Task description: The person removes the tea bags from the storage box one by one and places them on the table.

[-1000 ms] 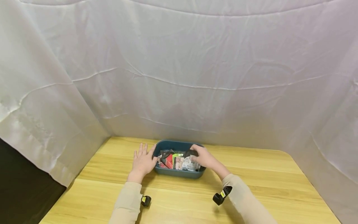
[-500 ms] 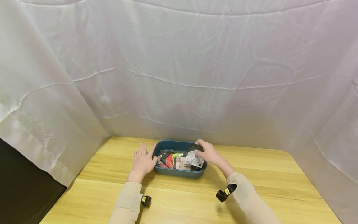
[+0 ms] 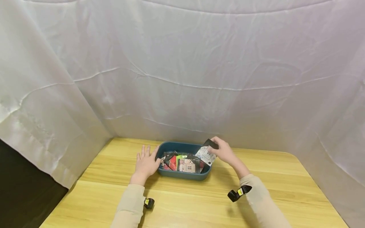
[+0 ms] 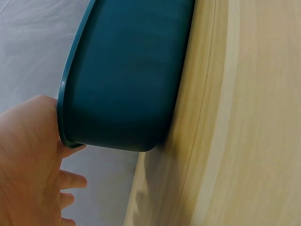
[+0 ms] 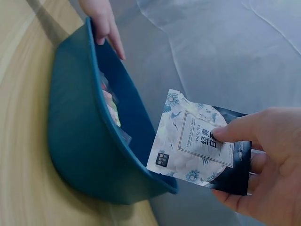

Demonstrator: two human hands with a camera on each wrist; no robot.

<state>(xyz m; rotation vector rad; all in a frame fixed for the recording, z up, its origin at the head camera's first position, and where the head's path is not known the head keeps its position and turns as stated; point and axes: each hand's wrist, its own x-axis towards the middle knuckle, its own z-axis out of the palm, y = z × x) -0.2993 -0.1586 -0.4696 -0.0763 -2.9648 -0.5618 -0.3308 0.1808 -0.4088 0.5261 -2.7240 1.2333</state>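
A white-and-black tea sachet [image 5: 194, 139], printed "WHITE TEA" with blue flowers, is pinched between the thumb and fingers of my right hand [image 3: 225, 152]. It is tilted above the right end of a dark blue-green plastic bin [image 3: 182, 175]. Inside the bin lie several other sachets, among them a red one [image 3: 172, 163] and a pink-patterned one [image 3: 187, 166]. My left hand [image 3: 144, 165] rests against the bin's left end, with its fingers spread straight and the thumb at the rim. In the left wrist view the bin's outer wall [image 4: 127, 80] hides its contents.
The bin stands near the back of a light wooden table [image 3: 182, 202]. A pale grey curtain [image 3: 182, 79] hangs behind it and along both sides. A black wrist camera [image 3: 239, 193] sits on the right sleeve and another [image 3: 149, 203] on the left.
My right hand has lifted the white tea sachet from among the others and moved it up and to the right, over the rim. The left hand and the bin have stayed nearly still.
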